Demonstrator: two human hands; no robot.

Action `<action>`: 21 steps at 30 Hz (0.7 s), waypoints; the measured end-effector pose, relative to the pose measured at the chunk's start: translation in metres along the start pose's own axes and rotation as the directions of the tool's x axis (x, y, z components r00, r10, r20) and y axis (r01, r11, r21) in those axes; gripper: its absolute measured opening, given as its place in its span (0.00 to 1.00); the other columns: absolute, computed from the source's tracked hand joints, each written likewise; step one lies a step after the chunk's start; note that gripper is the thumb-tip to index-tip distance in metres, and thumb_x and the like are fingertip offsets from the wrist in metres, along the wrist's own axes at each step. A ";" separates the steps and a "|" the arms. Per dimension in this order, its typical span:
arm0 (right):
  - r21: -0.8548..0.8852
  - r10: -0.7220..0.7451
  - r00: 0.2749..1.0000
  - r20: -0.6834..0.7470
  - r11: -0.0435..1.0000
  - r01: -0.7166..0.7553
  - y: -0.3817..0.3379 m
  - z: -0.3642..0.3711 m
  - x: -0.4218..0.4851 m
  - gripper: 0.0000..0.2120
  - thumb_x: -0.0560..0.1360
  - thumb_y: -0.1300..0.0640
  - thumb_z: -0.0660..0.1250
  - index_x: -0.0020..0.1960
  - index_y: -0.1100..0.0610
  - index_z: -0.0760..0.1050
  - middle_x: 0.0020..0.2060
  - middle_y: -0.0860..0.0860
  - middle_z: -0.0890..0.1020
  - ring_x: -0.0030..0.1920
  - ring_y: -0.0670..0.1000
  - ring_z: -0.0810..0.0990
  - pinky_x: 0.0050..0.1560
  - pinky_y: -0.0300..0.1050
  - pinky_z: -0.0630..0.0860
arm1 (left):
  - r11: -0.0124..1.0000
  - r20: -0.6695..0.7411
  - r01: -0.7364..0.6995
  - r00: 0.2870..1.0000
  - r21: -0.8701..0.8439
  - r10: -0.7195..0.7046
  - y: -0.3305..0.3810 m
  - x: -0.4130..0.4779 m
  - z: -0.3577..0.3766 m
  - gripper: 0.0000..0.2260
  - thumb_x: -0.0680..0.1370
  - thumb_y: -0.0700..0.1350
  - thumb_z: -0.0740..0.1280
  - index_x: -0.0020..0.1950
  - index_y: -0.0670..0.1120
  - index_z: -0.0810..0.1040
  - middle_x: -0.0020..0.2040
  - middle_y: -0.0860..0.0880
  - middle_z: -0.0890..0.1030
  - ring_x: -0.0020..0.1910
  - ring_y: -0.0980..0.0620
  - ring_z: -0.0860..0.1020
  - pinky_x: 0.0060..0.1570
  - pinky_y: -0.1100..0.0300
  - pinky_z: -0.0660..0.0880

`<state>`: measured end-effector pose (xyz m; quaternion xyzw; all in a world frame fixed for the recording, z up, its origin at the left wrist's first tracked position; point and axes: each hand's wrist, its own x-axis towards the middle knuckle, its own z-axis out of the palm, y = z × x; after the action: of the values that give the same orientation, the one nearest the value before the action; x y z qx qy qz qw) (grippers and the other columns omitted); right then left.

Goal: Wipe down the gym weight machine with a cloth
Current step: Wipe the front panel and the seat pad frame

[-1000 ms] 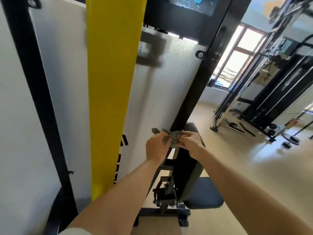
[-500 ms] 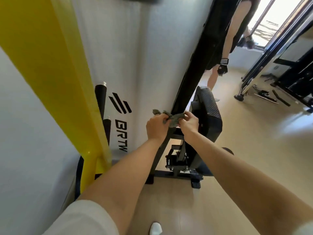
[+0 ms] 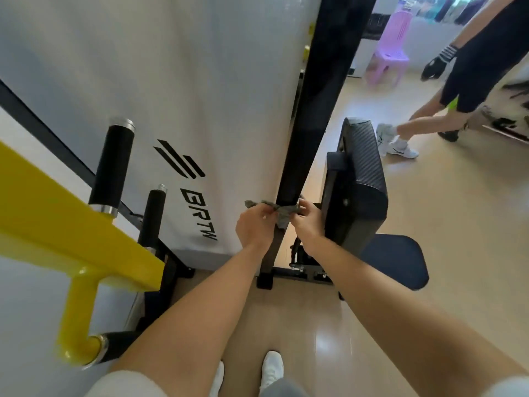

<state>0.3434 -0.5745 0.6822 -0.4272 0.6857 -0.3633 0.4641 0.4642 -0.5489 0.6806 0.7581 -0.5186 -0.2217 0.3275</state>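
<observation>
A grey cloth (image 3: 280, 211) is stretched across the front of the machine's black post (image 3: 312, 116), low on it, above the base foot (image 3: 264, 280). The left hand (image 3: 253, 226) pinches the cloth's left end, and a loose tip pokes out beyond the fingers over the right edge of the white panel (image 3: 177, 81). The right hand (image 3: 307, 222) pinches the right end on the post's other side. The hands sit a little apart, with the post between them, each clamped on the cloth.

Just right of the post stands a black back pad (image 3: 362, 179), with a dark seat (image 3: 396, 265) below it. Left of the panel a yellow bar (image 3: 65, 224) runs to the lower left corner, and two black grips (image 3: 113, 164) rise behind it. The wearer's white shoes (image 3: 272, 368) rest on the tan floor (image 3: 429, 210). At the upper right another person (image 3: 481, 61) in dark clothes and a glove is mid-stride, near a purple chair (image 3: 390, 50).
</observation>
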 end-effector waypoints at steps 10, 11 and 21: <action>-0.080 0.067 0.997 -0.029 0.994 -0.070 0.041 0.008 0.016 0.15 0.76 0.66 0.71 0.62 0.60 0.79 0.51 0.51 0.83 0.52 0.49 0.81 0.52 0.38 0.76 | 0.962 0.065 0.272 0.960 -0.004 -0.271 -0.015 -0.001 0.039 0.07 0.79 0.48 0.70 0.54 0.50 0.87 0.48 0.51 0.87 0.46 0.49 0.83 0.41 0.60 0.74; -0.083 0.072 0.997 -0.022 0.994 -0.074 0.043 0.008 0.017 0.14 0.76 0.66 0.71 0.60 0.60 0.80 0.49 0.50 0.83 0.52 0.49 0.81 0.50 0.36 0.74 | 0.953 0.076 0.304 0.950 -0.001 -0.303 -0.016 0.001 0.042 0.07 0.79 0.48 0.70 0.54 0.50 0.87 0.49 0.50 0.87 0.47 0.48 0.83 0.41 0.60 0.74; -0.064 0.046 0.999 0.005 0.997 -0.046 0.023 -0.009 -0.006 0.10 0.78 0.66 0.68 0.56 0.57 0.81 0.40 0.42 0.81 0.44 0.44 0.80 0.45 0.36 0.77 | 0.859 0.174 0.378 0.925 -0.346 -0.337 -0.005 -0.008 0.042 0.04 0.77 0.43 0.72 0.48 0.49 0.87 0.44 0.51 0.86 0.45 0.49 0.84 0.52 0.49 0.82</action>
<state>0.3308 -0.5596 0.6664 -0.4270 0.7051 -0.3291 0.4607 0.4362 -0.5513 0.6477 0.7517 -0.3339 -0.4137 0.3903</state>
